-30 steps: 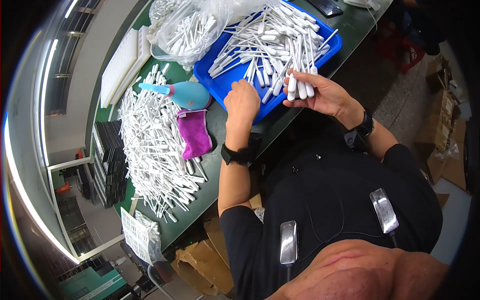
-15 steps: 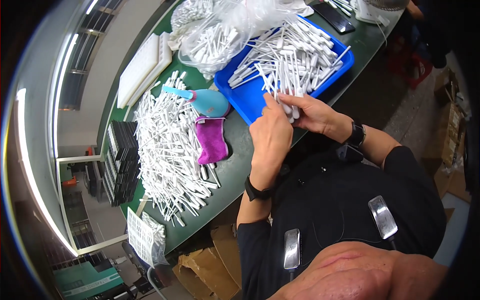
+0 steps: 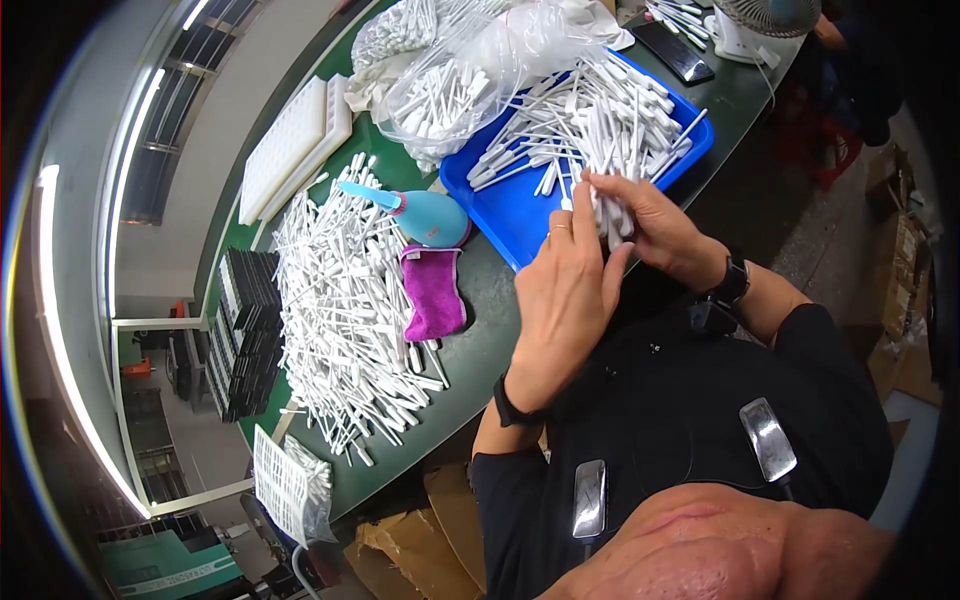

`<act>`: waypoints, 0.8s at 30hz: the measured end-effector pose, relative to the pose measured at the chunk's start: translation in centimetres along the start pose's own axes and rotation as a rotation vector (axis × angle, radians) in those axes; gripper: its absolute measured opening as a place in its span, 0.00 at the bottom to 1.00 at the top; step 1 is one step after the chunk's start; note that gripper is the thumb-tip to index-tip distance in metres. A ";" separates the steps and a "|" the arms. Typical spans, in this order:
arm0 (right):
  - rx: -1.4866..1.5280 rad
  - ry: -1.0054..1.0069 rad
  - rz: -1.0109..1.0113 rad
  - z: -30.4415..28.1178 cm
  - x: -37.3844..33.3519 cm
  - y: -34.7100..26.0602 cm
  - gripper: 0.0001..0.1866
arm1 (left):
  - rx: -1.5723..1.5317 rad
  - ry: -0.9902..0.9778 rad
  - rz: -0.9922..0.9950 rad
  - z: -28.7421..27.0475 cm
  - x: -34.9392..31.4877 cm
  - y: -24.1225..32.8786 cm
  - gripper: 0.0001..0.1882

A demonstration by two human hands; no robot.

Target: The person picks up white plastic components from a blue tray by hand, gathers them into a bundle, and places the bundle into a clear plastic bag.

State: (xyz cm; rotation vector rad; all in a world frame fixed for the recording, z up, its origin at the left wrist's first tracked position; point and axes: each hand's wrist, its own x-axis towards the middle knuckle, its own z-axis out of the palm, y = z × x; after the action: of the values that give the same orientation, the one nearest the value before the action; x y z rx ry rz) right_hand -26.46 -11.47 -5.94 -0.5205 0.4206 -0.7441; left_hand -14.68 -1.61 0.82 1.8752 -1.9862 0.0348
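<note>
Over the near edge of a blue tray, both hands are around a bundle of white swab-like sticks with thicker ends. My right hand is closed round the bundle from the right. On the other side, my left hand presses its long fingers against the sticks, its thumb below their ends. Part of the bundle is hidden by the fingers. Many more loose white sticks fill the far part of the tray, heaped in different directions.
Left of the tray lie a large heap of white sticks, a blue squeeze bottle and a purple cloth. Beyond are plastic bags, white foam-like blocks and stacked black trays. A phone and a fan sit at the far right.
My left fingers have straightened along the bundle, and its thumb has spread away. My right hand has turned more around the sticks. The view has shifted slightly.
</note>
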 end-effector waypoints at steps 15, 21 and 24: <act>-0.008 -0.321 0.476 8.8 9.4 -5.7 0.16 | 0.216 0.543 -0.324 -3.0 9.8 -14.0 0.18; 0.154 -0.155 0.384 7.8 18.6 -4.5 0.14 | -0.097 0.569 -0.282 -2.6 10.6 -12.4 0.12; 0.066 -0.126 0.050 9.0 20.8 -3.8 0.15 | -0.070 0.539 -0.243 -2.8 10.7 -12.1 0.12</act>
State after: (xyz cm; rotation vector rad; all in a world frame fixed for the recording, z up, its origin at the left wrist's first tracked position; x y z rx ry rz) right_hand -9.90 -26.31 -0.25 -0.4902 0.2897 -0.6704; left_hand -2.39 -12.14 3.51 1.8083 -1.3773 0.3561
